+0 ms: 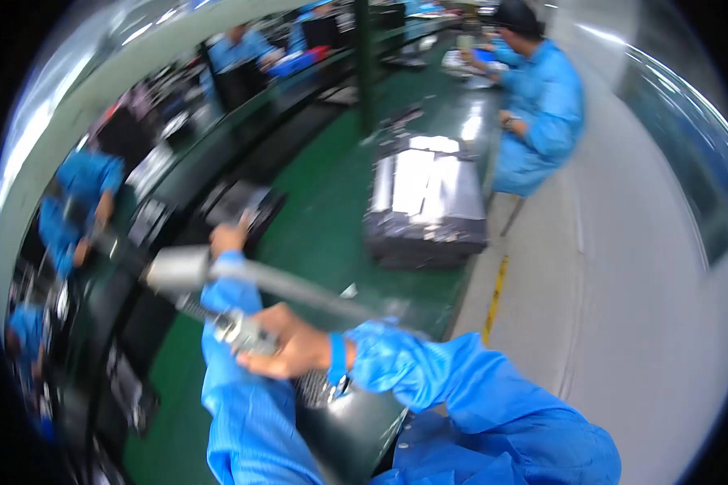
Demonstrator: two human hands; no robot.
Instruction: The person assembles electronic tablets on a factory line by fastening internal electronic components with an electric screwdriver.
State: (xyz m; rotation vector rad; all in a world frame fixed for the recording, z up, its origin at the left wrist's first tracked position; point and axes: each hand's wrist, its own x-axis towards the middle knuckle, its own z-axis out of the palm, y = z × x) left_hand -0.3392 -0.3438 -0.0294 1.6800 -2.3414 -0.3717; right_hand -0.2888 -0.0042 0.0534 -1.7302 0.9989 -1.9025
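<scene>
My left hand point(230, 237) reaches forward to the near edge of a flat black part point(239, 206) beside the dark conveyor strip. Its fingers look closed on that edge, though motion blurs them. Closer to me, my right hand point(287, 343) is wrapped round a grey metal hand tool point(247, 333), which passes over my left sleeve. A light-grey cylinder point(179, 268) hangs just beyond the tool; a blurred pale tube runs from it to the right. Below my right wrist, a perforated dark piece point(317, 390) shows partly, with the rest hidden.
A stack of black parts with shiny tops point(425, 194) stands on the green bench point(299, 242). A green post point(364, 73) rises behind. A co-worker in blue point(542, 105) sits at the far right. Others work across the conveyor strip point(137, 283). A grey aisle point(615, 323) runs along the right.
</scene>
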